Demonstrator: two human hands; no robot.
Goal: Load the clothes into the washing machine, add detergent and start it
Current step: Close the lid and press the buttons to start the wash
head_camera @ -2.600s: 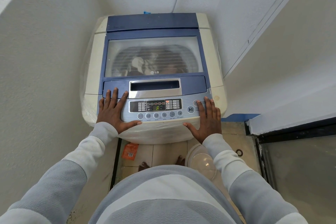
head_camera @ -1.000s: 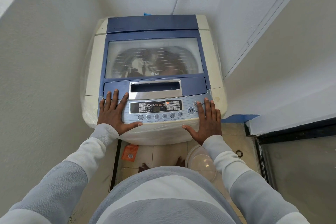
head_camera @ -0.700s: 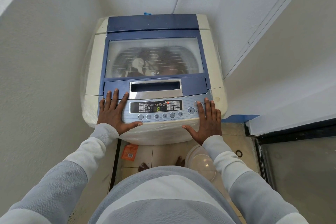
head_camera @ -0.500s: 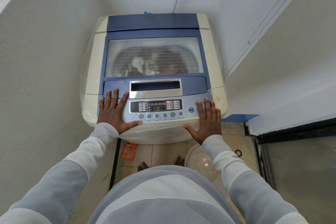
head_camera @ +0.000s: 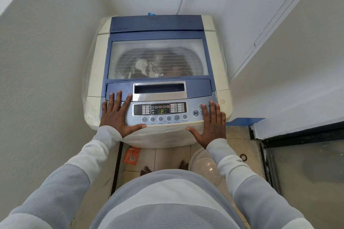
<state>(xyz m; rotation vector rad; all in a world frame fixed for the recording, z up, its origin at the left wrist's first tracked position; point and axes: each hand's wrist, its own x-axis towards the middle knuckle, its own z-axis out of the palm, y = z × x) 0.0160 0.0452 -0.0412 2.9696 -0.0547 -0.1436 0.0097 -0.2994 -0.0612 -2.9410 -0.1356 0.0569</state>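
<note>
Both hands lie flat with fingers straight and spread on the front of the top-load washing machine (head_camera: 96, 72). The left hand (head_camera: 116, 115) covers the left end of the control panel (head_camera: 160, 111), its fingertips reaching the closed lid (head_camera: 158, 35). The right hand (head_camera: 211, 122) covers the right end, index finger beside the power button (head_camera: 200, 106). The clothes (head_camera: 154, 65) show through the lid window, inside the drum. Neither hand has shifted since earlier; the green display (head_camera: 160, 111), dark a second ago, is lit
</note>
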